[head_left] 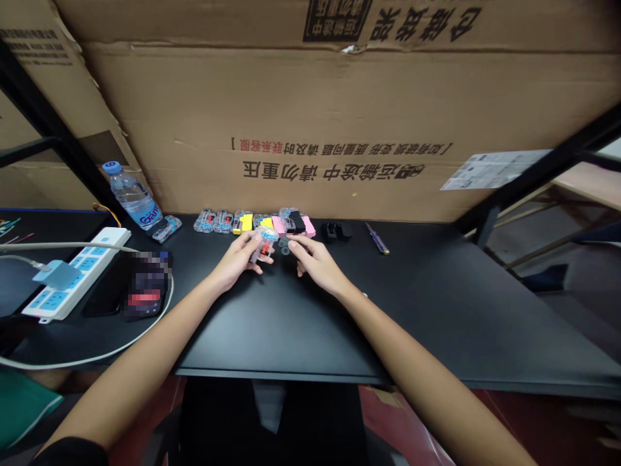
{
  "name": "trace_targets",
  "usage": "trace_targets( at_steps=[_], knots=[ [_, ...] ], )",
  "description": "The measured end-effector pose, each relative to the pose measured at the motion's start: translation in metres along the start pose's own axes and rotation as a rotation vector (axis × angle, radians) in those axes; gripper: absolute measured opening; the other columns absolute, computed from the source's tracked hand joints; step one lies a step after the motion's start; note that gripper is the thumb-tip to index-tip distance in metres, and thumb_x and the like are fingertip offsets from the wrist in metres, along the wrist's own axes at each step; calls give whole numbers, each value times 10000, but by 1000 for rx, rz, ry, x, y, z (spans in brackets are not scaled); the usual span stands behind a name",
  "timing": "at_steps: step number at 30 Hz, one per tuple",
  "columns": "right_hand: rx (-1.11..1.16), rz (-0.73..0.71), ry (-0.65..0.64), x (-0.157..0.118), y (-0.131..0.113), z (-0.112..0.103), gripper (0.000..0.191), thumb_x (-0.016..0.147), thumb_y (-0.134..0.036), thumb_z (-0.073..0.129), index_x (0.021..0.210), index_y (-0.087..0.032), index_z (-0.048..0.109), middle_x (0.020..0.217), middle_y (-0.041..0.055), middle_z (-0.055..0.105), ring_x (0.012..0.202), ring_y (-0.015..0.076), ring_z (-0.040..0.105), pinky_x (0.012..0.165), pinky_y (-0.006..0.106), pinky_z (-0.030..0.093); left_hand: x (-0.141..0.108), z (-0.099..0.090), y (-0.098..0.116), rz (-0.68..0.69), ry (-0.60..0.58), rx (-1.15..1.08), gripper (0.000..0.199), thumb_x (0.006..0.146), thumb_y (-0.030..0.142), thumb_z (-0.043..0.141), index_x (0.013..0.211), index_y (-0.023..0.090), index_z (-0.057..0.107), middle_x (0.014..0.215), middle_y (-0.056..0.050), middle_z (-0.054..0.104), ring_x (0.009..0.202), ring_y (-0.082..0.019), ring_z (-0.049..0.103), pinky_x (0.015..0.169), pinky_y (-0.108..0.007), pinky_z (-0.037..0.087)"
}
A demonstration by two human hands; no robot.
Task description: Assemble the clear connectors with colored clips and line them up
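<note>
Within the grip of the left hand (240, 254) sits a clear plastic casing (265, 246) showing blue and red, probably light, stiff and brittle, best held by its sides. Just rightward, the right hand (317, 262) pinches a flat, dark-grey, rounded piece (284, 246).

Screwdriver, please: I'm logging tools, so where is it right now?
In the head view, the screwdriver lies on the black tabletop, right of the right hand and just right of the black plastic parts.
</note>
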State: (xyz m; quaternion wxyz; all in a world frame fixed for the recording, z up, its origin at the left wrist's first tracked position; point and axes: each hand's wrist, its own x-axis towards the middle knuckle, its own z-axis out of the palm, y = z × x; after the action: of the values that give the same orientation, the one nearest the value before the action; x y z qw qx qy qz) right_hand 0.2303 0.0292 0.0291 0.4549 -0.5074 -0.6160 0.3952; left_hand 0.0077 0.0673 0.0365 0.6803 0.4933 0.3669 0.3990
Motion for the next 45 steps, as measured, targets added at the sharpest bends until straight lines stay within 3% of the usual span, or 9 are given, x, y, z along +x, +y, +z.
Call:
trace_targets(
  at_steps=[4,7,10,17,23,28,31,40,45],
  knots=[
    [123,23,-43,1,-1,5,610,936,-713,704,1202,-165,718,699,-13,659,564,164,666,608,333,620,0,-1,-4,36,-35,13,448,1017,490,717,1341,212,581,1063,-100,757,820,-211,805,451,-191,535],
    [263,59,-64,3,2,9,629,875,-717,780,1190,-185,662,738,-7,694,647,185,732,673,357,663,1,-1,-7,70,-76,11,492,979,415,782,1377,227,562,1128,-110,744,935,-228,804,613,-250,639],
    [309,77,-110,3,4,11,597,885,-713,775,1155,-200,632,761,5,720,652,189,751,651,351,664,3,-1,-10,118,-101,58,485,964,417,797,1333,202,568,1096,-103,746,933,-221,800,721,-295,670],
    [341,79,-94,-1,5,21,619,879,-724,779,1176,-201,633,875,33,755,610,163,730,601,326,656,4,-4,-14,195,-136,303,432,989,543,711,1189,189,566,911,-53,753,729,-179,761,571,-253,605],
    [330,40,-1,-1,5,26,603,896,-726,752,1182,-210,628,882,20,728,596,145,692,562,307,634,2,-1,-13,197,-127,293,479,995,637,654,1156,206,522,800,-4,689,632,-151,707,493,-217,496],
    [252,6,33,-5,0,27,587,947,-732,680,1211,-217,585,782,-43,629,525,122,628,483,270,573,-2,2,-10,195,-92,339,477,1016,669,591,1140,222,479,748,53,589,510,-89,527,473,-217,388],
    [251,33,-9,-8,-3,28,553,976,-709,651,1230,-224,572,781,-62,584,499,106,588,459,260,554,-4,1,-10,171,-117,362,453,1031,658,556,1162,236,455,734,70,539,531,-96,462,502,-227,359],
    [201,20,-41,-9,-2,28,594,997,-711,606,1278,-189,636,764,-59,541,499,93,527,479,262,557,-7,-1,-10,216,-128,541,367,1066,584,495,1154,231,448,768,42,576,691,-146,543,691,-284,431],
    [184,8,-49,-9,-3,28,571,998,-716,605,1219,-190,637,769,-54,548,501,94,532,484,264,559,-9,1,-6,236,-135,559,386,1049,605,533,1127,239,442,763,42,567,642,-143,518,631,-278,410]
  ],
)
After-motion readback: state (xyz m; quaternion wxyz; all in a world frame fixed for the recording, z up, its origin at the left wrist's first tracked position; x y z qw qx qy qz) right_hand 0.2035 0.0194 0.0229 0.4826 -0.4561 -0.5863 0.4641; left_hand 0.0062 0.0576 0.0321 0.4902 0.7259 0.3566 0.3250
